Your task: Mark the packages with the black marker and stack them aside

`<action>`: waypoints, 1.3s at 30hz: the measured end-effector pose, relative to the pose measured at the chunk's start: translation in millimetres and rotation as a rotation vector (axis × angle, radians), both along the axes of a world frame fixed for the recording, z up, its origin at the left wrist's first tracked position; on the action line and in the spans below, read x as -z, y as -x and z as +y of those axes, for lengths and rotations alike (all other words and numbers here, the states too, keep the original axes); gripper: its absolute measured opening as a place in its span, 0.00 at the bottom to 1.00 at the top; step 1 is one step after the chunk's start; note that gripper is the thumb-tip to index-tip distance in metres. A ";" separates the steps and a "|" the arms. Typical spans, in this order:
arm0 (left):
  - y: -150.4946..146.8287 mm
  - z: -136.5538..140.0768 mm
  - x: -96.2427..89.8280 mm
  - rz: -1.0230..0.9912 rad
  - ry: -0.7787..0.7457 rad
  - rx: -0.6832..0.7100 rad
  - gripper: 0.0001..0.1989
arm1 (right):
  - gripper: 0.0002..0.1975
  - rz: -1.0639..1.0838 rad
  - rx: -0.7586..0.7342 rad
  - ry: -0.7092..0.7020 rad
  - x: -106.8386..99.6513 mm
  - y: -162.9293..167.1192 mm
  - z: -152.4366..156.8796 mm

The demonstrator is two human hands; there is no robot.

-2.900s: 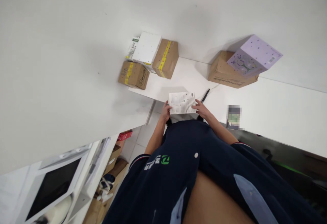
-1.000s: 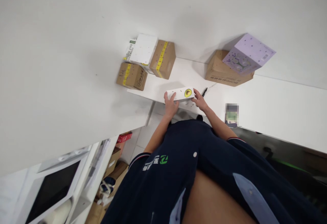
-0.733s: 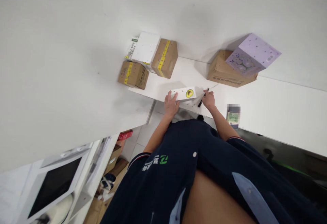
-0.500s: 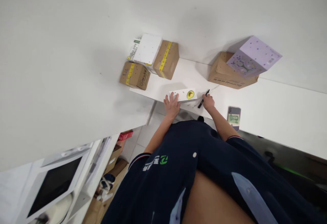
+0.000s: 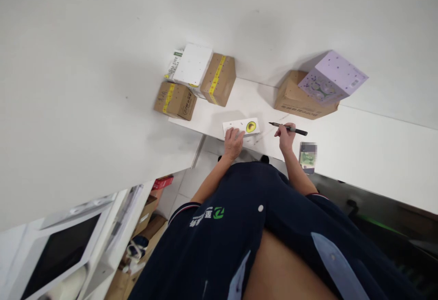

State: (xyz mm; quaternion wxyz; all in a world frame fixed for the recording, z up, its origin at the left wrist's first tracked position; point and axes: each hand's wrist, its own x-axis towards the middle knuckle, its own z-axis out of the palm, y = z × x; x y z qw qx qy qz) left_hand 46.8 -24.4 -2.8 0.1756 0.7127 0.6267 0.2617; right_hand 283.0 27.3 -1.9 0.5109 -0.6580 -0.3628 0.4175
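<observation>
A small white box (image 5: 236, 125) with an avocado picture lies near the front edge of the white table (image 5: 253, 91). My left hand (image 5: 233, 144) is closed over its near side, fingers on the top face; part of the box is hidden beneath them. To the right, a black marker pen (image 5: 298, 131) sits in the fingers of my right hand (image 5: 286, 138). Its narrow tip points left toward the box, and its thick end sticks out to the right. Pen and box are apart.
Brown cartons (image 5: 221, 79) with yellow tape and a white box (image 5: 193, 64) are grouped at the back left. A purple box (image 5: 337, 74) rests on a brown carton (image 5: 290, 92) at the back right. A phone (image 5: 308, 170) with a banknote lies near the front edge.
My right hand has lifted and turned the marker pen from slanted to nearly level, its tip now pointing left. My left hand's fingers, spread before, are more bent over the box.
</observation>
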 end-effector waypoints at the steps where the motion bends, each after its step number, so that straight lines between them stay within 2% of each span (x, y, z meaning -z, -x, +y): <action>1: 0.7 0.7 0.8 -0.011 0.004 0.000 0.18 | 0.13 0.072 -0.023 -0.039 -6.8 10.1 -0.8; 5: 2.8 2.0 3.3 0.002 -0.004 0.006 0.19 | 0.14 0.194 -0.275 -0.074 -26.3 52.1 -1.9; 7: 2.8 1.6 4.7 0.008 -0.013 0.008 0.19 | 0.15 0.199 -0.392 -0.092 -27.6 68.1 -1.3; 10: 1.9 1.0 7.1 0.015 -0.027 0.012 0.19 | 0.16 0.118 -0.468 -0.139 -20.9 81.7 0.0; 14: 0.6 1.5 11.1 0.041 -0.056 0.005 0.19 | 0.13 -0.018 -0.474 -0.165 -11.6 85.2 0.3; 21: 0.2 1.7 15.4 0.015 -0.039 -0.003 0.20 | 0.09 -0.166 -0.529 -0.214 -10.5 83.9 -2.0; 28: -1.3 2.9 14.2 -0.007 -0.038 -0.025 0.21 | 0.10 -0.202 -0.584 -0.185 -15.1 84.9 1.6; 39: -1.0 2.5 10.0 -0.001 -0.037 -0.011 0.20 | 0.12 -0.151 -0.551 -0.179 -15.5 85.5 2.3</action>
